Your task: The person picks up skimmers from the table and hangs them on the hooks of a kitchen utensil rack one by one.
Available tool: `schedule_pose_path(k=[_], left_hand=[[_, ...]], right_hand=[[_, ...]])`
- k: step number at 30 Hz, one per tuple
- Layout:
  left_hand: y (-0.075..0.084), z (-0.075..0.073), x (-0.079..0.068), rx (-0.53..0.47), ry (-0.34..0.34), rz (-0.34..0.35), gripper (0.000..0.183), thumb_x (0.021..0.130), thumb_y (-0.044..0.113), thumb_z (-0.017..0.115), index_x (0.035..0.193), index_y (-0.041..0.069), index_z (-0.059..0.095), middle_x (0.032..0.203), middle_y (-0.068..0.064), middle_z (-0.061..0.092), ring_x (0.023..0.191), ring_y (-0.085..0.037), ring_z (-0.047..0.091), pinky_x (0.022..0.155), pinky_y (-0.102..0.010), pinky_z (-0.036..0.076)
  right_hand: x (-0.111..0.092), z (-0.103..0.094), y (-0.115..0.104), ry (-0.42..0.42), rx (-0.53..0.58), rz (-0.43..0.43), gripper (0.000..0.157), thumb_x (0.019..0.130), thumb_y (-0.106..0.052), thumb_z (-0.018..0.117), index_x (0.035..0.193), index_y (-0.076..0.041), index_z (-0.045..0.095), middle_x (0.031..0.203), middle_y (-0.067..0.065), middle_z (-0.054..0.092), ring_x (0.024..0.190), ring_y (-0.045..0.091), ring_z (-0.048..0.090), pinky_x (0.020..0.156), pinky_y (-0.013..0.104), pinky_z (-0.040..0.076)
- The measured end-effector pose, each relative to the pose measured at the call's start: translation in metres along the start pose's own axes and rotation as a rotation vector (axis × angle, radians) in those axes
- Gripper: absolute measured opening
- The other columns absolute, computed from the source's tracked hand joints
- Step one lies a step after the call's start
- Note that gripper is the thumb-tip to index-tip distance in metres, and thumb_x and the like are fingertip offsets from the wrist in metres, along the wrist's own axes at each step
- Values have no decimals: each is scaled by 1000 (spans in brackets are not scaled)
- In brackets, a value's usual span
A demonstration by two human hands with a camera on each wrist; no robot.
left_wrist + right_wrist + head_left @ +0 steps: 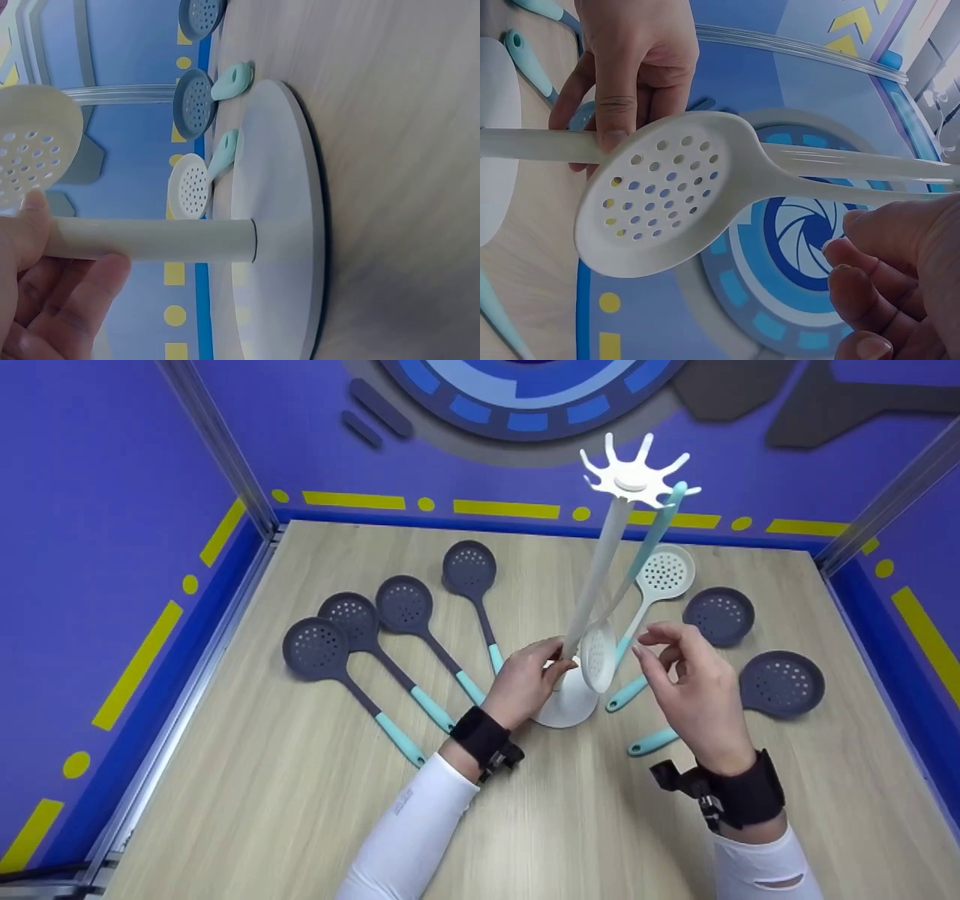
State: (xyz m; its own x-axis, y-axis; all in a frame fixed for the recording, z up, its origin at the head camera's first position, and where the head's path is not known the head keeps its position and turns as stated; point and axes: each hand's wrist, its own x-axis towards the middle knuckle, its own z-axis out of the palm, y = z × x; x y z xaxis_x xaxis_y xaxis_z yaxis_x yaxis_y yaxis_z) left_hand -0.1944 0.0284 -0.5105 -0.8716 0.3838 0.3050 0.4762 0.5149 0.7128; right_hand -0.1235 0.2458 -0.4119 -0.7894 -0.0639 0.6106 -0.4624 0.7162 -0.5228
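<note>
My left hand (525, 682) grips the lower pole (172, 240) of a white utensil stand, whose round base (566, 712) rests on the table. A ring of hooks (631, 480) crowns the pole. From one hook hangs a white slotted skimmer (598, 656) by its turquoise handle (658, 529), perforated head down in front of the pole. Just right of that head is my right hand (697, 690), its thumb and fingers loosely bent with nothing between them. In the right wrist view, these fingers (862, 296) are apart from the skimmer's thin neck.
Several dark grey skimmers with turquoise handles lie left of the stand, including the leftmost skimmer (316, 649). To the right lie a white skimmer (666, 572) and two dark skimmers (718, 616). Blue panels (97, 510) wall the wooden table (247, 810) at the back and sides.
</note>
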Motion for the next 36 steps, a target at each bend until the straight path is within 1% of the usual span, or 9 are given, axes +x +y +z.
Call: schedule_pose_path(k=[5, 9, 12, 16, 19, 26, 30, 36], left_hand=[[-2, -1, 0, 1, -40, -2, 23, 105, 26, 64, 126, 16, 65, 119, -1, 75, 109, -12, 71, 86, -23, 58], [-4, -1, 0, -3, -76, 2, 27, 105, 21, 64, 131, 15, 60, 122, -2, 74, 110, -12, 71, 86, -23, 57], [-5, -1, 0, -23, -86, -8, 27, 105, 20, 64, 132, 15, 60, 122, -2, 75, 108, -11, 71, 85, -22, 57], [-6, 1, -1, -61, -75, -45, 28, 105, 23, 64, 132, 16, 63, 122, -1, 75, 107, -10, 71, 86, -21, 57], [-6, 2, -1, -72, -67, -57, 29, 105, 24, 64, 133, 17, 64, 121, 0, 75, 107, -9, 71, 86, -21, 57], [-5, 1, -1, -77, -56, -43, 29, 103, 24, 66, 131, 16, 66, 119, 0, 76, 109, -8, 71, 87, -18, 57], [-5, 0, -1, -96, -45, -43, 26, 103, 23, 66, 128, 15, 67, 118, 0, 77, 106, -8, 72, 85, -18, 57], [-6, 0, 0, -119, -26, -64, 26, 103, 24, 67, 127, 15, 68, 117, 0, 77, 106, -7, 72, 86, -18, 58]], right_hand=[[1, -3, 3, -3, -3, 11, 26, 97, -6, 75, 122, -6, 68, 104, 4, 76, 75, 5, 53, 63, 16, 34], [2, -6, 4, -4, -14, 12, 26, 96, -6, 75, 122, -6, 69, 103, 4, 77, 75, 5, 54, 63, 15, 34], [3, -8, 4, -2, -20, 17, 26, 97, -6, 75, 122, -6, 69, 104, 4, 77, 75, 5, 54, 63, 15, 34], [3, -11, 5, -2, -29, 28, 27, 97, -8, 74, 124, -8, 69, 105, 4, 77, 76, 5, 55, 64, 15, 34], [3, -12, 6, -2, -33, 33, 27, 98, -8, 74, 124, -9, 69, 105, 3, 78, 76, 5, 55, 64, 14, 34], [3, -11, 7, -7, -30, 26, 28, 98, -9, 74, 125, -9, 69, 105, 3, 78, 76, 4, 57, 65, 15, 34], [3, -11, 7, -15, -38, 38, 28, 98, -9, 74, 125, -9, 69, 105, 2, 77, 77, 4, 57, 65, 15, 35], [3, -12, 8, -19, -36, 48, 28, 98, -9, 74, 126, -7, 68, 105, 3, 78, 77, 4, 57, 66, 14, 35]])
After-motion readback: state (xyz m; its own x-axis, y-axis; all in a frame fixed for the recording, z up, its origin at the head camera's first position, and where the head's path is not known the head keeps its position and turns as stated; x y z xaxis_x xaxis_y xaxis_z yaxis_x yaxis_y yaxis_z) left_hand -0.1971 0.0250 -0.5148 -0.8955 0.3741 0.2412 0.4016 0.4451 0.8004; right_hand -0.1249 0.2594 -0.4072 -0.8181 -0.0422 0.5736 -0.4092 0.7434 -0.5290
